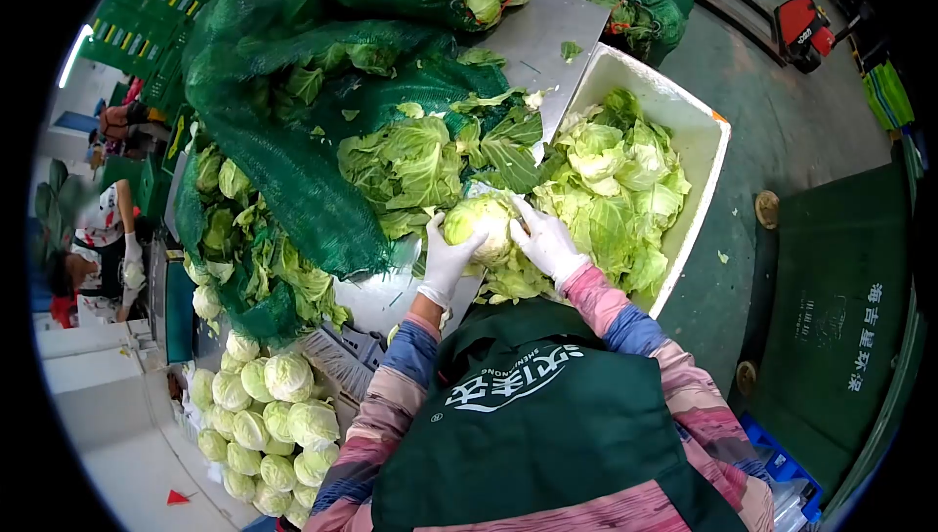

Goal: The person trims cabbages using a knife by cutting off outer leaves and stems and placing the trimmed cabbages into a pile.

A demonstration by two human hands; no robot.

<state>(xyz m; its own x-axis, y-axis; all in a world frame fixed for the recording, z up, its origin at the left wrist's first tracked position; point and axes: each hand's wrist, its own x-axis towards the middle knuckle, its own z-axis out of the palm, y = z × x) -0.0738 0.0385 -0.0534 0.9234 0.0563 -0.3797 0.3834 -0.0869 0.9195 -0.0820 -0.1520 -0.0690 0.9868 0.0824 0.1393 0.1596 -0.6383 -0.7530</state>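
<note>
Pale green round cabbage head (pixel 481 224) sits between both white-gloved hands above the edge of the grey metal table (pixel 532 43). The left hand (pixel 447 263) cups its lower left side with fingers curled against it, and the right hand (pixel 547 242) presses on its right side, fingers wrapped over the leaves, so both grip the cabbage. Just right of the right hand stands a white rectangular foam box (pixel 699 141) filled with loose green outer leaves (pixel 616 180). Beyond the hands more torn leaves lie on dark green mesh sacks (pixel 283 73). Down and left of the left hand, a heap of trimmed pale cabbages (pixel 264 415) lies well apart.
</note>
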